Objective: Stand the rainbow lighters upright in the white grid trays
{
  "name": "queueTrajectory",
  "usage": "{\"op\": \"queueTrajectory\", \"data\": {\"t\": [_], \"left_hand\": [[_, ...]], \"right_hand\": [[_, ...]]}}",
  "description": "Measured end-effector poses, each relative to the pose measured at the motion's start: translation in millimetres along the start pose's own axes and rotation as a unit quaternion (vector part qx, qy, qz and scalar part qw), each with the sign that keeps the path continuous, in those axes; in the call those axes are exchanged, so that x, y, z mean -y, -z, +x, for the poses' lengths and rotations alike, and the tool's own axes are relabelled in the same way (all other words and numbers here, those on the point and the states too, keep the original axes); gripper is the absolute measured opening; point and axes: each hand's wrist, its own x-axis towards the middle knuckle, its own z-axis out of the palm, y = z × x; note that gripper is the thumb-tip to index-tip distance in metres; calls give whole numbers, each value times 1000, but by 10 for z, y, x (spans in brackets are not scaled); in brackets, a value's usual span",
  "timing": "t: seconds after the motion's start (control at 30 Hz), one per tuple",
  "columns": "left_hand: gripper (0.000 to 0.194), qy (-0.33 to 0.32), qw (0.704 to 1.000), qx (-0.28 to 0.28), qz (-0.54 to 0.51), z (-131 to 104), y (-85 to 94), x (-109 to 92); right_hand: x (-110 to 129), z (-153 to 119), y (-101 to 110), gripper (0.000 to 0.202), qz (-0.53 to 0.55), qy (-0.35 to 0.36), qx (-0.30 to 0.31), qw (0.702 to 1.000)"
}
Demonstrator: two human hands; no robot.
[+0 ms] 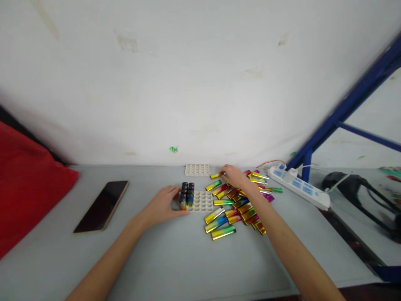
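Shiny metallic-coloured lighters (224,233) lie in a loose pile right of centre. At the pile's back left, my right hand (233,175) has its fingers closed on the end of a yellow lighter (214,176), which lies flat or nearly so. My left hand (164,203) curves around the left side of a white tray (203,202) with rows of round holes. Its thumb is at the front corner and its fingers are bent at the left side. Several lighters with black tops (188,194) stand upright in the tray's left columns, beside the left fingers.
Another holed white tray (197,169) lies behind, near the wall. A dark-screened phone (102,206) and a red cloth (28,184) are on the left. On the right are a white power strip (299,188), a blue metal frame (347,100) and a black strapped object (360,196).
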Motion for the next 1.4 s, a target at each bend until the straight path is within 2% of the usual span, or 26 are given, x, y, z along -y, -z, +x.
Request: {"op": "queueTrajectory", "data": {"t": [0.13, 0.2, 0.23, 0.3, 0.37, 0.43, 0.5, 0.57, 0.63, 0.7, 0.77, 0.83, 0.93, 1.13, 1.4], "left_hand": [[52, -2, 1000, -3, 5, -10, -13, -6], [52, -4, 1000, -4, 6, -16, -21, -9], [52, -5, 1000, -5, 7, -19, -23, -9], [53, -7, 1000, -9, 8, -25, -23, -5], [53, -10, 1000, -8, 9, -32, -18, 1], [52, -10, 1000, -3, 8, -35, -12, 6], [51, -8, 1000, -3, 8, -34, -8, 9], [51, -8, 1000, -5, 6, -33, -8, 10], [52, -9, 1000, -7, 2, -34, -10, 10], [52, -10, 1000, -6, -4, -37, -11, 10], [52, -9, 1000, -6, -6, -41, -12, 9], [53, -8, 1000, -6, -6, -43, -14, 11], [55, -5, 1000, -7, -3, -46, -19, 13], [55, -5, 1000, -9, 3, -58, -18, 2], [51, -2, 1000, -3, -1, -52, -14, -12]], "right_hand": [[-42, -158, 124, 16, 19, -18, -27, 999], [-33, -280, 195, 15, 107, -24, -72, 991], [-4, -338, 214, 17, 181, -26, -103, 978], [111, -435, 203, 33, 361, -43, -158, 918], [292, -504, 128, 52, 522, -82, -183, 829], [506, -550, 10, 65, 630, -124, -179, 746], [714, -586, -117, 72, 688, -133, -155, 696], [889, -620, -228, 76, 718, -117, -112, 677], [1018, -653, -314, 77, 720, -106, -62, 683], [1106, -678, -380, 74, 689, -109, -35, 716], [1168, -693, -433, 71, 621, -111, -58, 774], [1219, -698, -477, 69, 531, -104, -108, 834], [1288, -695, -520, 61, 426, -96, -148, 888], [1366, -700, -512, 42, 390, -76, -121, 910], [1371, -784, -359, 45, 373, -29, -138, 917]]}}
